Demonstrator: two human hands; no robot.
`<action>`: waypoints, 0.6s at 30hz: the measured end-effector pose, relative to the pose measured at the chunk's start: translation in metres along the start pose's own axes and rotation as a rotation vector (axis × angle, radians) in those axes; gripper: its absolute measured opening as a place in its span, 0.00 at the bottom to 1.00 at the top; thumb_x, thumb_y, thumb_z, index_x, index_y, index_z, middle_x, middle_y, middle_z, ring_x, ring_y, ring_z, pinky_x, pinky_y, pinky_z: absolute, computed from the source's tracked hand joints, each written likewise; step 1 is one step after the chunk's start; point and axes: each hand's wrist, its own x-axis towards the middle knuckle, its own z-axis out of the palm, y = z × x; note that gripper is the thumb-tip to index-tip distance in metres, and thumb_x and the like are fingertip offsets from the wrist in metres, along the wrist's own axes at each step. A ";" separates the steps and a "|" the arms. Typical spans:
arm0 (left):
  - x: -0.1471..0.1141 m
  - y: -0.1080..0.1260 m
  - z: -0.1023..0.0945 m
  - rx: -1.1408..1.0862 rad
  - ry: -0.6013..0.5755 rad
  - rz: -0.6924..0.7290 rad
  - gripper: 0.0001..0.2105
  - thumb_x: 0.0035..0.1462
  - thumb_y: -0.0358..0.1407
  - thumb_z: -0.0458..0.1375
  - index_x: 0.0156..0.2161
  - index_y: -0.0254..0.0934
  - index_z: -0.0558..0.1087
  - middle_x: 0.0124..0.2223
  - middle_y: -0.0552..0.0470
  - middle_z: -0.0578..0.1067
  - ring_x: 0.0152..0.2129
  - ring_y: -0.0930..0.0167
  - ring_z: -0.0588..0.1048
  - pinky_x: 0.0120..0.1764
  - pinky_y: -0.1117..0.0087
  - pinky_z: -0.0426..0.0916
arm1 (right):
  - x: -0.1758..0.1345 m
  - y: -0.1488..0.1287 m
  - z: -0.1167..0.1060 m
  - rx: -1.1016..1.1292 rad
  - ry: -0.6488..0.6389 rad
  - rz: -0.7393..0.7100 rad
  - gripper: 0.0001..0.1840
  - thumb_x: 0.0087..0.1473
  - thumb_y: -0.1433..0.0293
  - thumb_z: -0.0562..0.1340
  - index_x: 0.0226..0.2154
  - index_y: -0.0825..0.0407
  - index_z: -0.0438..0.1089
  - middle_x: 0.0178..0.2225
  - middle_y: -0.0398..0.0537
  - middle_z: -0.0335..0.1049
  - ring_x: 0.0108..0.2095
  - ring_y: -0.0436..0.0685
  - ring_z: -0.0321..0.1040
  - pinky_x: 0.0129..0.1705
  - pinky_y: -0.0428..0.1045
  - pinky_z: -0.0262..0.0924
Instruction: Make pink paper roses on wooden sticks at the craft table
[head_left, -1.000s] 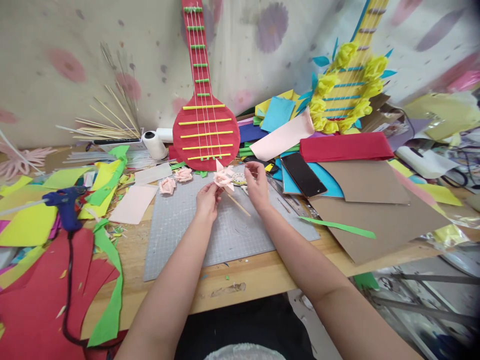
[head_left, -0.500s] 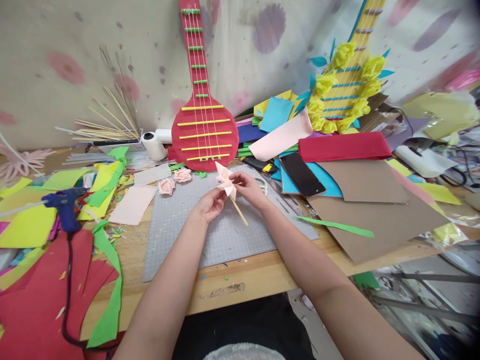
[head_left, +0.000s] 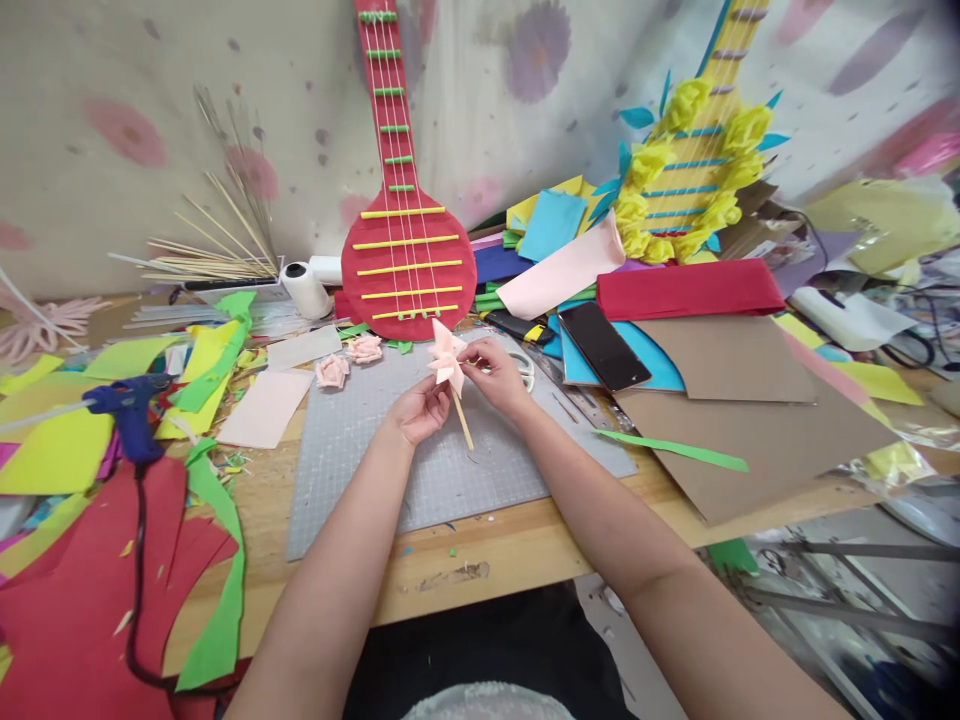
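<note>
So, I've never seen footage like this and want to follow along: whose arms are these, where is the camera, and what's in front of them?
There's no machine here: these are a person's own bare arms. One camera, worn on the head, looks forward and down, so the arms reach in from below.

The left hand holds a pale pink flower with a thin stick below it. The right hand is at the petals; whether it pinches one is too small to tell.

Beneath is a grey mat on a wooden table. Two pink roses lie nearby, a blue glue gun at left, a phone at right.
</note>
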 end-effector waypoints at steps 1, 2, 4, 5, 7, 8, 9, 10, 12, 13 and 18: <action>0.000 0.000 0.000 0.010 0.005 0.004 0.06 0.53 0.26 0.53 0.30 0.31 0.73 0.25 0.51 0.74 0.19 0.80 0.72 0.18 0.87 0.64 | 0.000 0.002 0.000 -0.001 0.007 0.011 0.05 0.48 0.67 0.59 0.27 0.52 0.67 0.31 0.45 0.66 0.34 0.51 0.63 0.33 0.47 0.60; 0.001 0.000 0.000 0.023 0.008 0.015 0.05 0.53 0.26 0.54 0.31 0.31 0.73 0.26 0.51 0.74 0.20 0.80 0.72 0.19 0.86 0.64 | 0.001 0.005 0.000 0.005 0.009 0.029 0.05 0.48 0.67 0.59 0.27 0.52 0.67 0.30 0.45 0.66 0.33 0.51 0.63 0.34 0.47 0.60; 0.001 -0.001 0.001 0.065 0.008 0.066 0.04 0.52 0.26 0.55 0.31 0.31 0.73 0.27 0.51 0.75 0.21 0.80 0.72 0.20 0.86 0.65 | 0.002 0.011 0.000 0.039 -0.006 0.083 0.04 0.47 0.68 0.58 0.27 0.52 0.66 0.29 0.44 0.67 0.32 0.50 0.64 0.35 0.48 0.60; 0.000 -0.002 0.001 0.093 0.005 0.103 0.04 0.51 0.26 0.56 0.32 0.32 0.73 0.28 0.51 0.75 0.21 0.80 0.72 0.20 0.85 0.65 | 0.002 0.014 0.000 0.068 -0.015 0.113 0.04 0.47 0.68 0.58 0.27 0.51 0.66 0.28 0.43 0.67 0.31 0.50 0.64 0.35 0.48 0.60; 0.000 -0.003 0.004 0.152 -0.004 0.184 0.04 0.50 0.26 0.57 0.32 0.32 0.73 0.29 0.51 0.75 0.22 0.80 0.73 0.21 0.84 0.65 | 0.003 0.020 0.000 0.152 -0.030 0.171 0.04 0.45 0.67 0.58 0.27 0.51 0.66 0.27 0.42 0.67 0.30 0.50 0.64 0.34 0.48 0.59; -0.001 -0.005 0.005 0.176 -0.007 0.220 0.04 0.49 0.26 0.58 0.32 0.33 0.73 0.30 0.51 0.75 0.22 0.80 0.73 0.21 0.84 0.65 | 0.003 0.022 0.001 0.207 -0.040 0.192 0.05 0.44 0.67 0.59 0.27 0.51 0.65 0.27 0.42 0.68 0.29 0.50 0.64 0.34 0.48 0.59; -0.001 -0.006 0.006 0.194 -0.006 0.249 0.04 0.48 0.26 0.58 0.32 0.33 0.73 0.30 0.51 0.75 0.23 0.80 0.73 0.21 0.83 0.65 | 0.003 0.024 0.003 0.261 -0.064 0.211 0.06 0.43 0.67 0.59 0.27 0.51 0.65 0.27 0.42 0.68 0.29 0.51 0.64 0.34 0.48 0.59; -0.001 -0.007 0.007 0.204 0.003 0.274 0.04 0.48 0.26 0.58 0.32 0.33 0.72 0.30 0.51 0.75 0.23 0.79 0.73 0.22 0.83 0.66 | 0.003 0.026 0.004 0.309 -0.088 0.230 0.07 0.42 0.66 0.60 0.28 0.51 0.66 0.28 0.42 0.69 0.30 0.51 0.65 0.36 0.48 0.59; 0.001 -0.011 0.010 0.210 0.038 0.310 0.04 0.48 0.27 0.58 0.32 0.33 0.72 0.29 0.52 0.75 0.23 0.79 0.73 0.24 0.81 0.67 | 0.002 0.026 0.007 0.374 -0.130 0.267 0.10 0.41 0.65 0.61 0.29 0.51 0.66 0.29 0.42 0.70 0.32 0.52 0.66 0.38 0.49 0.59; 0.002 -0.012 0.011 0.209 0.056 0.327 0.03 0.47 0.27 0.58 0.31 0.33 0.71 0.28 0.52 0.75 0.23 0.79 0.73 0.26 0.79 0.68 | 0.002 0.025 0.007 0.387 -0.138 0.282 0.11 0.40 0.65 0.62 0.30 0.51 0.66 0.30 0.42 0.70 0.32 0.52 0.66 0.38 0.49 0.59; 0.008 -0.015 0.012 0.148 0.136 0.462 0.04 0.45 0.25 0.58 0.28 0.33 0.69 0.26 0.52 0.75 0.24 0.76 0.74 0.35 0.73 0.69 | 0.001 0.017 0.003 0.366 -0.096 0.334 0.11 0.38 0.67 0.63 0.29 0.52 0.64 0.28 0.41 0.68 0.29 0.50 0.64 0.34 0.48 0.60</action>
